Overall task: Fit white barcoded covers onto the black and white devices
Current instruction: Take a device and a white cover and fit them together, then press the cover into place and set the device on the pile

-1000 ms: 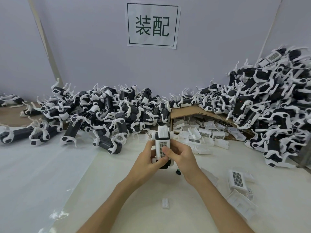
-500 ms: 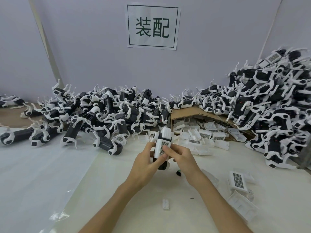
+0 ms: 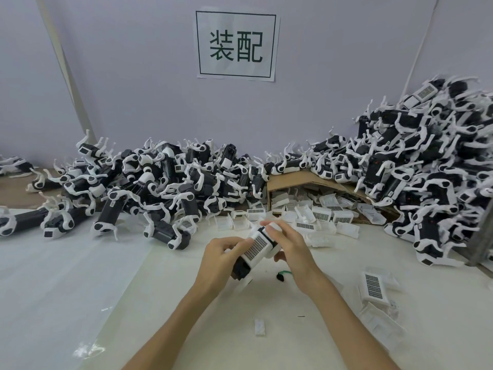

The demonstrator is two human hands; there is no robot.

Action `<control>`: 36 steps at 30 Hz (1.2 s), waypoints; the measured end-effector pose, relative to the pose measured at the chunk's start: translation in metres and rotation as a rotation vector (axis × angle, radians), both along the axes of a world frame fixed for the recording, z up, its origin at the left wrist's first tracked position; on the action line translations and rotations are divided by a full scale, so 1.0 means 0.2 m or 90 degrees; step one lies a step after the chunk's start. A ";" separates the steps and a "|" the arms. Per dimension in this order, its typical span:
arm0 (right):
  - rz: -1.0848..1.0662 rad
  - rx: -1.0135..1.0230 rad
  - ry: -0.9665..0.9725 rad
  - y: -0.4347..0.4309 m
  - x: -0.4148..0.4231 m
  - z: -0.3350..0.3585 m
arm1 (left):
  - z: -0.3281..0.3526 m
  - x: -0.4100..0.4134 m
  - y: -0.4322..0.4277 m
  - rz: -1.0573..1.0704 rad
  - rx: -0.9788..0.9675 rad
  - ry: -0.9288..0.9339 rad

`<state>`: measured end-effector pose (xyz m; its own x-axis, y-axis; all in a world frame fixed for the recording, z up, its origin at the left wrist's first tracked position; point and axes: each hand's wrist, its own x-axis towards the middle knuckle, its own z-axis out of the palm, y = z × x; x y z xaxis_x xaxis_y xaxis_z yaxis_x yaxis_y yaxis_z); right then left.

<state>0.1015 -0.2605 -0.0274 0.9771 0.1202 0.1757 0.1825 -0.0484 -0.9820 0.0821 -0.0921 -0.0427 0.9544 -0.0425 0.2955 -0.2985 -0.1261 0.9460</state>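
White table [image 3: 80, 289] bears device heaps [image 3: 165, 188], loose covers [image 3: 373, 288].

Bare left hand [image 3: 221, 253], bare right hand [image 3: 292, 248].

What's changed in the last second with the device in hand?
The device has tipped from upright to a slant, top leaning right. The right hand moved its fingers up to the top end; the left hand still grips its lower body. The barcoded cover stays on it; the loose covers lie unmoved.

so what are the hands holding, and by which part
One device, tilted. The left hand grips its lower black half; the right hand holds the upper end, fingers over the white cover.
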 end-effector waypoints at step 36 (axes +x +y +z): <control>-0.110 -0.021 -0.075 -0.16 0.19 0.46 | 0.01 0.10 0.10 0.174 -0.399 0.068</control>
<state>0.1396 -0.2931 0.0652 0.9567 -0.0397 0.2882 0.2817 -0.1211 -0.9518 0.1019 -0.0721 -0.0399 0.9319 0.3512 0.0904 -0.2353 0.3960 0.8876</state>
